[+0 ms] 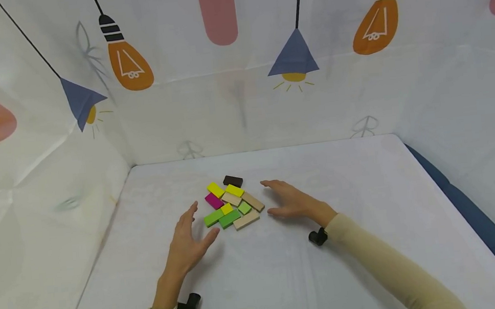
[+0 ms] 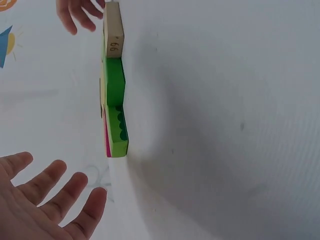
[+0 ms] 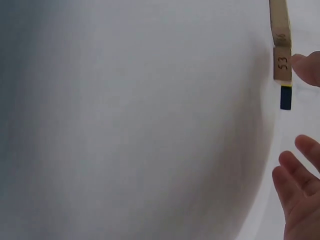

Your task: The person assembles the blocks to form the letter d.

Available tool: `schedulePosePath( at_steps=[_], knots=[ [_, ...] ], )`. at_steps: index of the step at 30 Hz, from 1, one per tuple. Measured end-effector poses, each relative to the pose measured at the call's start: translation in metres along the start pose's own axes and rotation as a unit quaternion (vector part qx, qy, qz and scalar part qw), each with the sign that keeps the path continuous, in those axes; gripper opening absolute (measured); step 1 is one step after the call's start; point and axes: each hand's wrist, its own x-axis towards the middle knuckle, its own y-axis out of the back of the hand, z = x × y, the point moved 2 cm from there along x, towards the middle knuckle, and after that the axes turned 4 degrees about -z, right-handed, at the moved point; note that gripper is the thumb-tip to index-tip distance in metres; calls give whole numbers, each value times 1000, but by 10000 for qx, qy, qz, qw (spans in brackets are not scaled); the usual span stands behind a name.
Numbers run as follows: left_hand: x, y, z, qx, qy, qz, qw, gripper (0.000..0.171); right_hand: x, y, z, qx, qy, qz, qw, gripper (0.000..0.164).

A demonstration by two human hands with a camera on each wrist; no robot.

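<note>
A loose cluster of small wooden blocks lies flat on the white table. Two yellow blocks and a magenta block are in its far half, with a dark brown block at the back. Green blocks and plain wood blocks make up the near side. My left hand is held at the cluster's left with fingers spread, holding nothing. On the other side my right hand is beside a plain wood block, its fingers extended and apart from the blocks.
White cloth walls printed with lamps and bulbs rise behind the table and at both sides. A small black camera is strapped at the right wrist, another at the left. Dark blue fabric shows past the right edge.
</note>
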Motion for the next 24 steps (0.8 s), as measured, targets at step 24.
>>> schedulePosePath(
  at_steps=[24],
  knots=[
    [-3, -29, 17, -407, -144, -679, 9968, 78, 26, -16, -25, -202, 209, -482, 9984, 70]
  ],
)
